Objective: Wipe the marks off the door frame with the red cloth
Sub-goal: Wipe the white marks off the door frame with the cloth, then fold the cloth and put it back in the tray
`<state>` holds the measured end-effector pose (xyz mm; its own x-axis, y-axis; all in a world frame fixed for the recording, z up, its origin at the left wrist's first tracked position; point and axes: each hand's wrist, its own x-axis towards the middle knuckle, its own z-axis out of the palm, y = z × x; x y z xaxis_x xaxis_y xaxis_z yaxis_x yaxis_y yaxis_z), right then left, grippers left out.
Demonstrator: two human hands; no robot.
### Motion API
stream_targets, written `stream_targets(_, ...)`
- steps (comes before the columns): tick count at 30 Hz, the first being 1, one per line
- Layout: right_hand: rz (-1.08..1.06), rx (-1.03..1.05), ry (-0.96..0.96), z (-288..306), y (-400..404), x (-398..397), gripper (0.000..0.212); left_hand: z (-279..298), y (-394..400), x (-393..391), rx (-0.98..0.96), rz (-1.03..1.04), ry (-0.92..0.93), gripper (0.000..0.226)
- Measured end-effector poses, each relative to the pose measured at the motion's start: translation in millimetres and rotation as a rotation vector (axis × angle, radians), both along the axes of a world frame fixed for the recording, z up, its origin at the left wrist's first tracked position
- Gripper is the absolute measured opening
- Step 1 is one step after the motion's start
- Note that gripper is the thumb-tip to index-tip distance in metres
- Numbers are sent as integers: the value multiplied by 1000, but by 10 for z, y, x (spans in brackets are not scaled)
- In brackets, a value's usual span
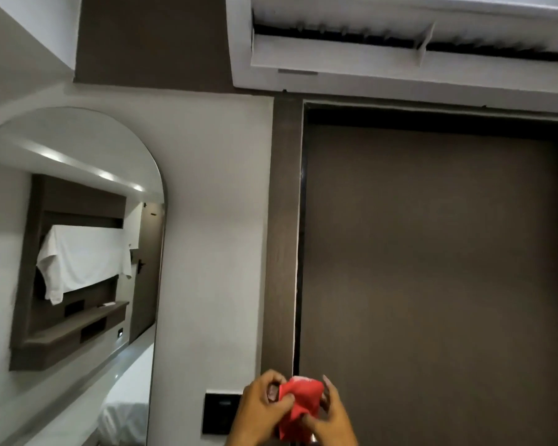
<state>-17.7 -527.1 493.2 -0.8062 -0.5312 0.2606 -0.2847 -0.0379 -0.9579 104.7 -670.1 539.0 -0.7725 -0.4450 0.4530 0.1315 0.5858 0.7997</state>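
Note:
A red cloth (298,403) is bunched up between both of my hands at the bottom middle of the view. My left hand (258,410) grips its left side with the fingers curled over it. My right hand (331,416) pinches its right side and lower edge. The hands are held in front of the lower part of the brown door frame (282,236), whose vertical post rises up the middle of the view. The brown door (432,268) to its right is closed. I cannot make out marks on the frame.
A black switch panel (219,413) sits on the white wall just left of my hands. An arched mirror (71,268) fills the left wall. A white air vent unit (400,49) hangs above the door.

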Motion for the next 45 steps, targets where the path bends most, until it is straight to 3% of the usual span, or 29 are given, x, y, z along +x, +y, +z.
stream_targets(5,-23,-25,-103,237,573,317,70,-25,357,-43,136,-46,64,9)
stream_targets(11,-114,-108,-409,9,1484,346,26,-309,1171,-289,243,-128,34,7)
stream_targets(18,-397,-46,-403,-548,2619,100,27,-821,2283,-684,237,-217,-94,18)
stream_targets(23,-547,-79,-487,-1234,3474,59,23,-1507,3145,-975,221,-290,-244,11)
stream_targets(28,-654,-82,-675,-2227,4309,202,38,-2509,4007,-1131,222,-373,-482,11)
stream_targets(33,-963,-51,-887,-3366,5053,528,41,-3657,4914,-963,314,-469,-757,23)
stream_targets(38,-1184,126,-1012,-4423,5712,853,33,-4660,5720,-662,423,-523,-993,35)
stream_targets(41,-1200,321,-1056,-4949,5964,978,22,-5127,6039,-559,457,-571,-1067,45)
stream_targets(45,-1298,347,-1097,-5541,6150,964,21,-5679,6324,-617,410,-623,-1146,55)
